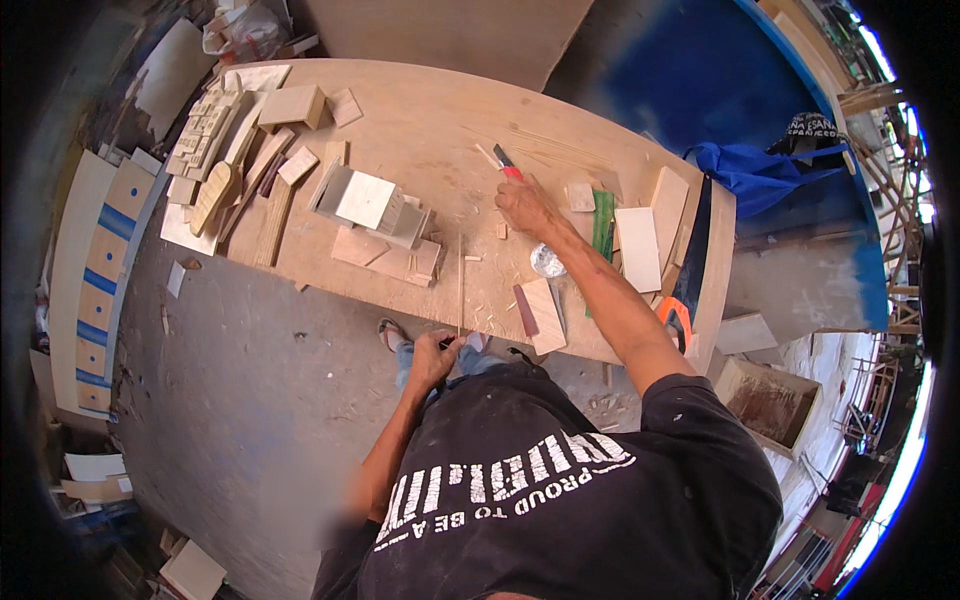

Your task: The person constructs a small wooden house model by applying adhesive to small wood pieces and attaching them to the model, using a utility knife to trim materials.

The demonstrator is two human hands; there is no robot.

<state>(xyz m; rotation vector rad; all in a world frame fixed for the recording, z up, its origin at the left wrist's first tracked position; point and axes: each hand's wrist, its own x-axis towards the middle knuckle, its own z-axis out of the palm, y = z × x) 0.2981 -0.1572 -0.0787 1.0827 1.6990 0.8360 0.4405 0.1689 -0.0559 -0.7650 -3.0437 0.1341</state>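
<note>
My right hand reaches over the workbench, its fingers wrapped round a red-handled utility knife. The knife points away from me. At the bench's near edge my left hand pinches the lower end of a thin wooden strip. That strip runs away from me over the tabletop. Left of it stands a small block-like wooden model with grey sides, among flat offcuts. Beside my right forearm lie a crumpled foil-like round piece and a sanding block with a dark red strip.
The wooden workbench carries stacked wood pieces at its far left. At its right are a green strip, a pale board and an orange-handled tool. A blue bag hangs past the right end. Shavings lie about.
</note>
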